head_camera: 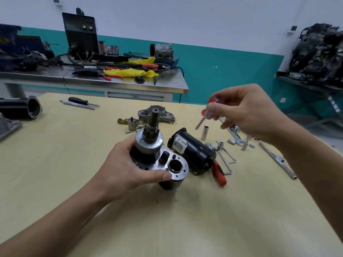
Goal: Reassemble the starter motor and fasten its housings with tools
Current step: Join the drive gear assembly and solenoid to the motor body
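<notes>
The left hand's (130, 169) fingers (161, 176) are curled round the starter motor assembly (149, 141), thumb across the near edge of its silver plate, holding it upright just above the surface (185, 219) at mid-scene. The right hand's (248, 115) fingers pinch a small red-handled screwdriver (203, 114), raised to the right with its tip pointing down and left; it is blurred. In the assembly the pinion shaft (155, 117) stands up out of the silver drum, and a round bore beside it is open, so I judge the job to be no more than partly done. The black motor body (193, 151) lies on its side just right of the assembly, not joined to it. The grey nose housing (167, 115) sits behind, and a small plunger with spring (132, 123) lies far left of that, both loose. What seems left is seating those parts, closing the housings and fastening them. The tools wait to the right: an upright socket (204, 132), a red-handled tool (220, 174) beside the motor body, and wrenches and bars beyond. The only writing is a white sticker (179, 144) on the motor body, with a round emblem and a short line of characters too small to read surely.
</notes>
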The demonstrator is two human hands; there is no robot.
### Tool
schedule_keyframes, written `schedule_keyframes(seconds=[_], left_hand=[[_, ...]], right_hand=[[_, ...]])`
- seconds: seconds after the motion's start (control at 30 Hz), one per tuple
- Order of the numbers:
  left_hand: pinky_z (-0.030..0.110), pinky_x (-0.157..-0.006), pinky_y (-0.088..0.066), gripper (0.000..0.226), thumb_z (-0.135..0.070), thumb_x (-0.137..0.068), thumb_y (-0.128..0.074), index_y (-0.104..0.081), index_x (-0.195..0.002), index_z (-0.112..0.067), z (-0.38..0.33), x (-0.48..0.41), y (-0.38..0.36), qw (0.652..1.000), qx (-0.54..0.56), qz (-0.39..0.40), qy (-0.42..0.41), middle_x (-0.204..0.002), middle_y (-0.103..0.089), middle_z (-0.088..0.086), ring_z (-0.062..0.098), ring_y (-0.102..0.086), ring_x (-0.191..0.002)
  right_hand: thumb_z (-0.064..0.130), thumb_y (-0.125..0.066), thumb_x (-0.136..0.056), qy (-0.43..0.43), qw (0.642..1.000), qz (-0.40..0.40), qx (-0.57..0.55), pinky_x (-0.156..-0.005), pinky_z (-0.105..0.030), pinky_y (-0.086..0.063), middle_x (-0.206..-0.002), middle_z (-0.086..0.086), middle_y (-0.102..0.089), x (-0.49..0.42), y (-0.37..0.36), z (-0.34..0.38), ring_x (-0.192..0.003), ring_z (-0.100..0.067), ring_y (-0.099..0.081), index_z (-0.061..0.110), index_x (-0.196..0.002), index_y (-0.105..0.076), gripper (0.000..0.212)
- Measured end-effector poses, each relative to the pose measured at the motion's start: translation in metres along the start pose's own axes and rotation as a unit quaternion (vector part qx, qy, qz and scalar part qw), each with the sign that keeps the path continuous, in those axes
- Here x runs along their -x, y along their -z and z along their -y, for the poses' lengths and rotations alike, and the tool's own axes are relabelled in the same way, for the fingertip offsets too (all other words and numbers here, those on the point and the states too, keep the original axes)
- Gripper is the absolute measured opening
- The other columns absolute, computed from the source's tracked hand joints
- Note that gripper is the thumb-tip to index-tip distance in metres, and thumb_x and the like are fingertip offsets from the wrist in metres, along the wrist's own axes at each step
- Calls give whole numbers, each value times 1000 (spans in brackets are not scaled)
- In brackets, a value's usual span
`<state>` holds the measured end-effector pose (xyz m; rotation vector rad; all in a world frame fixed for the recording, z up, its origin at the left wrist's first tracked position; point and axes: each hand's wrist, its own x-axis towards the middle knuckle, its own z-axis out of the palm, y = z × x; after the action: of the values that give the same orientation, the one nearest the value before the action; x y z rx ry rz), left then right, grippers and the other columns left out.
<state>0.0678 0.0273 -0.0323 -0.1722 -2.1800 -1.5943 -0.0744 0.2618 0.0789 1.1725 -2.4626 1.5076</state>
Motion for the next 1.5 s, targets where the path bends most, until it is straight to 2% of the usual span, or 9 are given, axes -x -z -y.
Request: schedule_keyframes(seconds=[0.2, 0.73, 0.83, 0.9, 1.03, 1.17, 1.23, 1.4, 1.5], left_hand=[[14, -81, -53, 72, -60, -41, -94, -70, -105, -36, -5, 0, -2, 1000, 3, 4, 0, -105, -75, -7, 10, -72, -97], [15, -80, -54, 72, -47, -45, -96, -69, -108, -26, -4, 1, -2, 1000, -14, -6, 4, -102, -76, -7, 11, -72, -96], [18, -81, -55, 72, -44, -46, -95, -68, -109, -23, -4, 0, -3, 1000, -14, -5, 6, -104, -76, -3, 13, -72, -97], [17, -79, -55, 69, -43, -46, -95, -69, -107, -23, -5, 1, -3, 1000, -10, -8, 7, -103, -76, -2, 14, -73, -95], [21, -82, -56, 69, -42, -46, -96, -69, -107, -23, -6, 1, -3, 1000, 0, -9, 13, -102, -76, -1, 16, -73, -95], [33, -87, -59, 73, -43, -45, -96, -69, -108, -20, -5, 0, -3, 1000, -4, -11, 18, -103, -76, 1, 20, -72, -98], [38, -90, -59, 73, -43, -45, -96, -68, -109, -19, -5, 0, -3, 1000, -9, -10, 20, -104, -75, 3, 22, -72, -99], [22, -81, -57, 69, -45, -45, -95, -69, -105, -23, -7, 2, -4, 999, -18, -20, 20, -101, -75, 1, 17, -72, -94], [22, -80, -56, 70, -46, -44, -94, -68, -105, -23, -8, 1, -4, 999, -24, -20, 21, -100, -75, -1, 15, -72, -94]], right_hand=[[35, -74, -78, 60, 988, 137, -32, -63, -25, -60, -89, 6, -77, 27, -25, 27, -81, -14, -75, 23, -106, -71, 30], [38, -75, -84, 95, 982, 120, 109, -73, -20, -59, -85, 12, -70, 21, -35, 31, -87, -6, -68, 29, -113, -70, 30], [65, -65, -78, 184, 952, 57, 240, -48, -21, -43, -66, 14, -60, 20, -42, 39, -58, -8, -55, 21, -84, -72, 45], [79, -46, -79, 202, 914, 14, 350, -44, -24, -26, -50, 13, -42, 21, -48, 44, -44, -7, -38, 24, -61, -52, 59], [70, -20, -95, 161, 876, 53, 451, -48, -30, -31, -60, 6, -44, 26, -59, 46, -54, -11, -42, 26, -87, -37, 48], [49, -34, -103, 83, 894, 179, 402, -63, -42, -45, -82, -1, -57, 25, -45, 59, -71, -18, -53, 21, -107, -35, 29], [45, -39, -105, 49, 887, 245, 387, -59, -34, -42, -86, -1, -57, 24, -40, 68, -73, -16, -53, 23, -104, -37, 23], [71, -21, -96, 105, 822, 133, 544, -46, -29, -25, -65, 2, -48, 23, -57, 74, -55, -14, -45, 22, -73, -44, 58], [71, -17, -95, 123, 834, 132, 522, -48, -32, -25, -64, 1, -48, 21, -55, 71, -55, -15, -45, 23, -80, -34, 53]])
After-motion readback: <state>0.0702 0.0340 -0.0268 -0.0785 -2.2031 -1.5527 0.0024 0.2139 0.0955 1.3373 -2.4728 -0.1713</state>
